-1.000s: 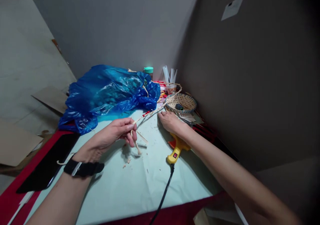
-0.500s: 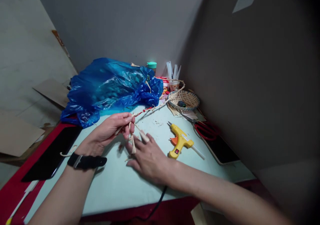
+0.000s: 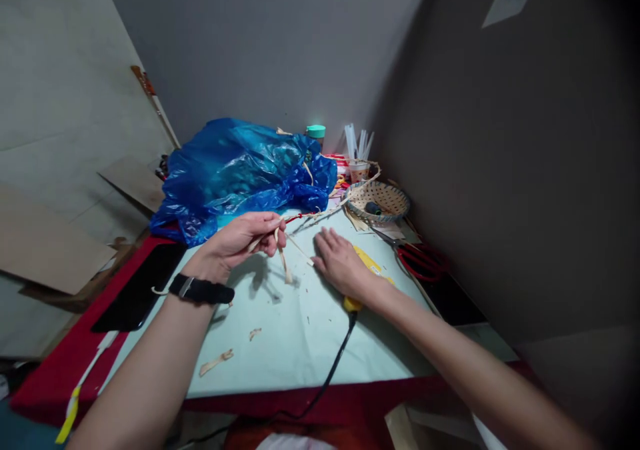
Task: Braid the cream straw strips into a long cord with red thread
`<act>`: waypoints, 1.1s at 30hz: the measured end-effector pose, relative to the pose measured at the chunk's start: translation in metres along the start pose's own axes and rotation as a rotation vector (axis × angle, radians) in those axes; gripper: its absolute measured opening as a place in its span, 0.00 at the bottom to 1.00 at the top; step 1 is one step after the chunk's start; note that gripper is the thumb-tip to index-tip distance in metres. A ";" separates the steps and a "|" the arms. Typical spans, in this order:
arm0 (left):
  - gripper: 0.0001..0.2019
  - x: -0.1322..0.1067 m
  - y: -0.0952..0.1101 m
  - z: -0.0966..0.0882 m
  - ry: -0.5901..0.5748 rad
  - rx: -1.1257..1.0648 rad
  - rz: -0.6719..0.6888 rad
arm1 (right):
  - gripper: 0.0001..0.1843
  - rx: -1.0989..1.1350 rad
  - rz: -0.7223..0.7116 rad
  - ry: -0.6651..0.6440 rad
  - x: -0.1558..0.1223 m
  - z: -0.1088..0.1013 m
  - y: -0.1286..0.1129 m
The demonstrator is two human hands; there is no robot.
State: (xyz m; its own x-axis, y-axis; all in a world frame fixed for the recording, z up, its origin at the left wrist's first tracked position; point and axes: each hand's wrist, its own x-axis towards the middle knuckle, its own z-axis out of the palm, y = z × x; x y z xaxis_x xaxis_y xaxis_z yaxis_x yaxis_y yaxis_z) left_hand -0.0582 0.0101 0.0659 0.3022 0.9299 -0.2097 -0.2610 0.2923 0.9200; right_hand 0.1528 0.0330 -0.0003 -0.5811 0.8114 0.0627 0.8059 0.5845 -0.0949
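My left hand (image 3: pixel 240 243), with a black watch on the wrist, pinches a bundle of thin pale cane strips (image 3: pixel 283 257) above the light blue table cover (image 3: pixel 280 343); loose ends hang down from the fingers. A longer strip with red binding (image 3: pixel 305 217) runs from the bundle toward the back. My right hand (image 3: pixel 340 263) lies flat on the cover with fingers stretched out, holding nothing, just right of the strips and over the yellow glue gun (image 3: pixel 367 263), which it partly hides.
A crumpled blue plastic bag (image 3: pixel 240 170) fills the back left. A small woven basket (image 3: pixel 380 200), a cup of glue sticks (image 3: pixel 357 153), a green-capped jar (image 3: pixel 316 133) and red scissors (image 3: pixel 417 260) stand at the back right. A black phone (image 3: pixel 140 290) lies left. Cane scraps (image 3: pixel 216 363) litter the front.
My right hand went from the basket side to the table in front of the bundle, then slid right over the glue gun. The left hand keeps its pinch on the strips.
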 end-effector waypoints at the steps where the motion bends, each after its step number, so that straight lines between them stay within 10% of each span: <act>1: 0.06 0.002 0.001 0.000 0.010 -0.044 -0.005 | 0.30 -0.001 0.021 -0.004 0.005 0.001 0.004; 5: 0.07 0.005 0.000 0.000 0.062 -0.152 0.007 | 0.33 0.033 -0.106 -0.052 -0.012 0.004 -0.029; 10: 0.07 0.004 -0.002 0.001 0.085 -0.200 0.018 | 0.34 0.150 -0.627 0.056 -0.071 0.025 -0.109; 14: 0.07 0.002 -0.005 0.009 0.064 -0.171 0.008 | 0.23 0.208 -1.054 0.187 -0.089 0.034 -0.124; 19: 0.03 0.003 -0.013 0.015 0.021 -0.100 0.004 | 0.23 0.324 -0.686 0.041 -0.087 0.027 -0.109; 24: 0.04 0.004 -0.027 0.019 -0.047 -0.002 -0.024 | 0.17 0.627 -0.918 -0.171 -0.095 0.013 -0.095; 27: 0.05 0.002 -0.039 0.025 -0.030 0.004 -0.002 | 0.16 0.889 -0.781 0.022 -0.091 -0.022 -0.066; 29: 0.06 0.001 -0.046 0.031 -0.021 0.013 0.036 | 0.15 0.935 -0.405 0.275 -0.079 -0.045 -0.043; 33: 0.08 0.000 -0.056 0.042 -0.030 0.038 0.078 | 0.12 0.858 -0.045 0.277 -0.039 -0.056 -0.009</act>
State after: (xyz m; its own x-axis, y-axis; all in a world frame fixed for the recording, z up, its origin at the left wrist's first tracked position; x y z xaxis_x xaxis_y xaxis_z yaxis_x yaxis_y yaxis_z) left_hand -0.0053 -0.0160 0.0281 0.3094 0.9423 -0.1276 -0.2496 0.2100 0.9453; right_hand 0.1744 -0.0041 0.0539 -0.4727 0.8246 0.3109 0.3568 0.5017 -0.7880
